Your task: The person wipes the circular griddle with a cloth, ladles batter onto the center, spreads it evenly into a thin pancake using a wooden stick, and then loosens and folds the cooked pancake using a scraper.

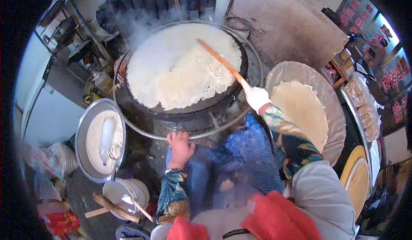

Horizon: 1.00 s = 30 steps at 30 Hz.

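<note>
Right hand (256,99) closed round a long brown wooden spatula (219,59), left hand (180,146) half-curled on the near grey metal hoop (201,135), you're apparently spreading pale batter (176,79) across the far round black griddle (206,105), probably needing light strokes next.

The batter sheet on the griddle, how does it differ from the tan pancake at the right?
The batter sheet looks larger and paler; the tan pancake looks smaller and darker. Steam hangs over the batter sheet, while none shows over the tan pancake. Both look thin and roughly round.
</note>
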Tool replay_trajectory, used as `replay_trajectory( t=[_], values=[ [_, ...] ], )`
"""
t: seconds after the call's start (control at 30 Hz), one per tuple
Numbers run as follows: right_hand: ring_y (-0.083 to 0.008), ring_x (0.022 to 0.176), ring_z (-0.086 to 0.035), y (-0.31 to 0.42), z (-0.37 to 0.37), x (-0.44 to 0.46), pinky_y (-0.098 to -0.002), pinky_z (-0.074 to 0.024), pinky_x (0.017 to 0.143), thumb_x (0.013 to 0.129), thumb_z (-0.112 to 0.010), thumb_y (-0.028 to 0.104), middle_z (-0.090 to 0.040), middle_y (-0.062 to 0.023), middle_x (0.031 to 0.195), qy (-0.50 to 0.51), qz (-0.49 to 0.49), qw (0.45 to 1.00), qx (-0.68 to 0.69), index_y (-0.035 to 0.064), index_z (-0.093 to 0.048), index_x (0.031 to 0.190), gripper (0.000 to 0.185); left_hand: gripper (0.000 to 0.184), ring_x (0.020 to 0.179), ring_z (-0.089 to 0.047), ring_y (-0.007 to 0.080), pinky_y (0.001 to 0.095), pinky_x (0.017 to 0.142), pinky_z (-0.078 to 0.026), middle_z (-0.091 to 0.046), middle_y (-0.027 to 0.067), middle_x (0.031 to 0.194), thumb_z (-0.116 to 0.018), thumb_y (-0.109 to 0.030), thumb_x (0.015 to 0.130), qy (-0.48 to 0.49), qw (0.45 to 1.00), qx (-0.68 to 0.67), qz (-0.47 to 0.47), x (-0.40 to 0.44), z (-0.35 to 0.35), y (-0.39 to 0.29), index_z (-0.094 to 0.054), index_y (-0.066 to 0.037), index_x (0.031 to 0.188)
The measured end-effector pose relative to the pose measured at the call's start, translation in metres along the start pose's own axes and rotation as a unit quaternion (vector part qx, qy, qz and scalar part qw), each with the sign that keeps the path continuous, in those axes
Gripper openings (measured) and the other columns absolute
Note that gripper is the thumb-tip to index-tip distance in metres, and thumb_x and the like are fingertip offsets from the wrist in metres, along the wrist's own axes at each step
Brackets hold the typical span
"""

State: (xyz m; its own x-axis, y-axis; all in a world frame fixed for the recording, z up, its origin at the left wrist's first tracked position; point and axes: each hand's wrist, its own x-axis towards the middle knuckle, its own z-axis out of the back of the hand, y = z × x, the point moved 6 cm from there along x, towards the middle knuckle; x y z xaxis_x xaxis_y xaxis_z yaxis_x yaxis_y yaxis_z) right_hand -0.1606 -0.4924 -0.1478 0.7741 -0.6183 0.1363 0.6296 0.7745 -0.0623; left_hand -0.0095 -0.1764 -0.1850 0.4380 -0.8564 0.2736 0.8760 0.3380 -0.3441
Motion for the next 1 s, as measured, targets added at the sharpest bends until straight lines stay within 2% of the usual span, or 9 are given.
replay_trajectory(
  t=[0.1,0.17,0.27,0.3,0.53,0.6,0.73,0.8,1.0],
  values=[
    [-0.0329,0.06,-0.064,-0.011,-0.028,0.056,-0.0481,-0.0498,0.056,0.094,-0.043,0.022,-0.064,-0.0193,0.07,-0.044,-0.037,0.995,0.077,0.0123,-0.041,0.135,0.042,0.039,0.101,-0.045,0.0349,0.0503,0.096,-0.027,-0.052,0.0146,0.093,-0.073,-0.029,0.066,-0.006,1.0,0.008,-0.014,-0.002,-0.011,-0.001,-0.054,-0.005,0.09],
    [-0.0268,0.05,-0.059,0.012,-0.022,0.056,-0.0424,-0.0479,0.048,0.096,-0.044,0.033,-0.06,-0.0138,0.063,0.065,-0.179,0.885,0.426,0.0146,-0.052,0.127,0.037,0.04,0.102,-0.045,0.0345,0.0508,0.097,-0.026,-0.052,0.0144,0.093,-0.074,-0.029,0.065,-0.002,1.0,0.01,-0.008,-0.004,-0.009,-0.004,-0.054,-0.005,0.091],
    [-0.018,0.037,-0.043,0.043,-0.018,0.0,-0.0331,-0.0326,0.033,0.094,-0.047,0.04,-0.048,-0.0046,0.05,0.179,-0.316,0.734,0.574,0.0338,-0.061,0.116,0.027,0.035,0.101,-0.047,0.0345,0.0528,0.097,-0.027,-0.055,0.0155,0.096,-0.072,-0.023,0.065,-0.024,0.999,-0.02,-0.012,-0.001,-0.003,-0.012,-0.056,-0.003,0.089],
    [-0.0171,0.035,-0.041,0.054,-0.01,-0.02,-0.0326,-0.0326,0.033,0.094,-0.049,0.04,-0.045,-0.0019,0.049,0.103,-0.263,0.784,0.553,0.0355,-0.064,0.108,0.021,0.035,0.101,-0.047,0.0345,0.0528,0.097,-0.027,-0.055,0.0155,0.096,-0.072,-0.023,0.065,-0.024,0.999,-0.03,-0.009,-0.002,-0.005,-0.011,-0.056,-0.003,0.089],
    [-0.0075,0.039,-0.037,0.133,-0.058,-0.091,-0.0262,-0.0298,0.034,0.094,-0.057,0.038,-0.042,0.0065,0.053,0.175,-0.34,0.551,0.742,0.0194,-0.069,0.102,0.024,0.035,0.101,-0.047,0.0333,0.0504,0.098,-0.027,-0.055,0.0131,0.094,-0.071,-0.02,0.064,-0.041,0.999,-0.02,-0.02,-0.004,0.0,0.007,-0.057,-0.005,0.092],
    [-0.0067,0.044,-0.041,0.163,0.003,-0.111,-0.0233,-0.0351,0.039,0.098,-0.049,0.029,-0.049,0.0063,0.063,0.174,-0.073,0.741,0.644,0.0278,-0.049,0.135,0.038,0.033,0.102,-0.048,0.0327,0.0514,0.098,-0.027,-0.056,0.0121,0.094,-0.071,-0.019,0.063,-0.045,0.999,-0.003,-0.019,-0.005,0.005,0.013,-0.058,-0.006,0.091],
    [-0.0065,0.048,-0.045,0.166,0.021,-0.102,-0.023,-0.0401,0.043,0.098,-0.047,0.025,-0.055,0.005,0.07,0.159,-0.097,0.715,0.674,0.0295,-0.042,0.141,0.044,0.026,0.103,-0.05,0.0291,0.0536,0.099,-0.025,-0.059,0.0089,0.094,-0.068,-0.015,0.065,-0.011,0.999,0.047,-0.004,-0.003,0.021,0.037,-0.061,-0.008,0.09],
    [-0.0207,0.059,-0.063,0.124,0.01,-0.073,-0.037,-0.049,0.05,0.094,-0.05,0.024,-0.066,-0.0078,0.071,0.041,0.083,0.994,0.061,0.0275,-0.038,0.142,0.049,0.023,0.104,-0.051,0.0276,0.0545,0.099,-0.025,-0.059,0.0076,0.094,-0.066,-0.013,0.067,0.008,0.996,0.085,0.006,-0.003,0.022,0.061,-0.062,-0.009,0.09],
    [-0.032,0.063,-0.064,0.042,0.002,-0.024,-0.047,-0.0493,0.056,0.093,-0.046,0.023,-0.066,-0.0147,0.073,0.043,0.09,0.995,0.015,0.0226,-0.025,0.146,0.057,0.022,0.12,-0.044,0.0296,0.0569,0.104,-0.02,-0.058,0.0085,0.104,-0.055,-0.006,0.075,0.009,0.973,0.224,0.047,0.003,0.049,0.145,-0.061,-0.007,0.096]
  ],
)
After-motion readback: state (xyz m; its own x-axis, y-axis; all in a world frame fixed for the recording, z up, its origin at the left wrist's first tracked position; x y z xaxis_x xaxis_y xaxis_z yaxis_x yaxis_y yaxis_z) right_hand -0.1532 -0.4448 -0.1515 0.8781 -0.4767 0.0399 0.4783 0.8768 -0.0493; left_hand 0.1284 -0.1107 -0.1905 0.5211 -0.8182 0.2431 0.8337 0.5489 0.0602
